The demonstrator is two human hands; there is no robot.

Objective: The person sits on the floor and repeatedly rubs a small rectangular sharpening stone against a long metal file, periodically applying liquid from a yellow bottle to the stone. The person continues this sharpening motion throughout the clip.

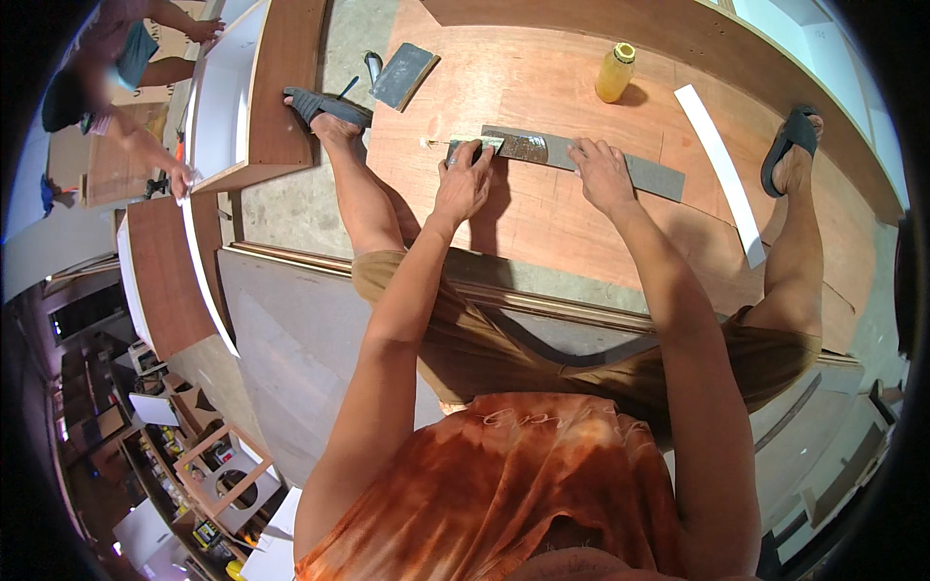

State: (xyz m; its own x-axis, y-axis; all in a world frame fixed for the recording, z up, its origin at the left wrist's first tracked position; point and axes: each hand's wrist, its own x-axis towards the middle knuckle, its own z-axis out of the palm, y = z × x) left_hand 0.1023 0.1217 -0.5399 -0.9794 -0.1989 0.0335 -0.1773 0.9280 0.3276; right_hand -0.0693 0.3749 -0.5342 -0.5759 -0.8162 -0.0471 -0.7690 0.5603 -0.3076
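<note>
A long grey strip (657,178) lies face up across the plywood board (562,232) between my feet. A glossy, wet-looking patch (525,147) covers part of its surface towards the left end. At that end my left hand (465,184) is closed on a small flat spreader (492,145), its edge against the strip. My right hand (603,174) presses its fingers onto the strip's middle, right of the glossy patch, holding it against the board. Beyond the strip stands an open yellow bottle (616,74), and a curved-looking white strip (722,174) lies at the right.
A dark rectangular block (405,76) lies at the board's far left corner. Wooden cabinet carcasses (281,97) stand at the left, beside another person (126,58) at work. A long wooden panel (697,48) borders the far side. Shelves with tools fill the lower left.
</note>
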